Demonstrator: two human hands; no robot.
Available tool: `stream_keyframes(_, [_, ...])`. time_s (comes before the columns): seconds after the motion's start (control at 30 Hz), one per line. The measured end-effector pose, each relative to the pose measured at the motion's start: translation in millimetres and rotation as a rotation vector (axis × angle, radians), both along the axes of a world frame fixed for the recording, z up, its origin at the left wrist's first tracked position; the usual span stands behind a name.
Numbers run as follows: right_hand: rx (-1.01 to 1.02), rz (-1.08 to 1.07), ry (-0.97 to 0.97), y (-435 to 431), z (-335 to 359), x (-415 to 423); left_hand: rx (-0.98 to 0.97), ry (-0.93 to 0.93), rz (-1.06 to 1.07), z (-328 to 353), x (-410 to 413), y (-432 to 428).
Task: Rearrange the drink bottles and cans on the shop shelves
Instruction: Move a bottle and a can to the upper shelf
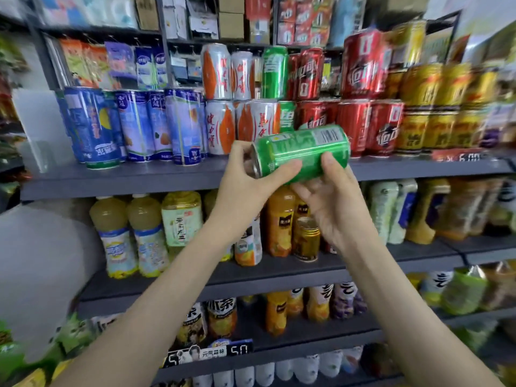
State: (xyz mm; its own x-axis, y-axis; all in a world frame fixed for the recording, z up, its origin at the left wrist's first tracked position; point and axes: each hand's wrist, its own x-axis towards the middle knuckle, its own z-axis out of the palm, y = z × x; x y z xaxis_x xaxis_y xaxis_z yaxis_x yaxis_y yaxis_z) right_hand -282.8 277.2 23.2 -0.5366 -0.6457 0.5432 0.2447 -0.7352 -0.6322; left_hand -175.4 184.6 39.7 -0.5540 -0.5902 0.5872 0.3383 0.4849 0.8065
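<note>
Shelf [125,182] backdrop: left hand [245,174] and right hand [335,202] both clasp green can [304,152] sideways; judged thin-walled, slick, dentable, so hold mid-body, gently.

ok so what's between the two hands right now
A green can, tipped sideways, held by the left hand and right hand, in the head view.

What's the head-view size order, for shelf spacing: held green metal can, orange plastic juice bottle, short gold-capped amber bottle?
1. green metal can, though it is nearest the camera, so unsure
2. orange plastic juice bottle, top hidden
3. short gold-capped amber bottle
</note>
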Motion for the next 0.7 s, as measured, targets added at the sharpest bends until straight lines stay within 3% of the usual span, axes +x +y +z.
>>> stream_keyframes(0.17, [0.134, -0.337, 0.208, 7, 44, -51, -0.22, -0.206, 0.207, 14, -47, -9])
stream_keyframes(0.3, [0.291, -0.531, 0.359, -14, 65, -85, -0.258, -0.185, 0.463, 27, -64, -43])
stream_keyframes(0.4, [0.447, -0.671, 0.474, -41, 72, -102, -0.245, -0.301, 0.541, 37, -72, -63])
stream_keyframes(0.53, [0.517, -0.703, 0.554, -76, 73, -112, -0.235, -0.489, 0.55, 49, -82, -70])
stream_keyframes(0.7, [0.6, -0.662, 0.668, -87, 72, -115, -0.236, -0.527, 0.492, 50, -88, -80])
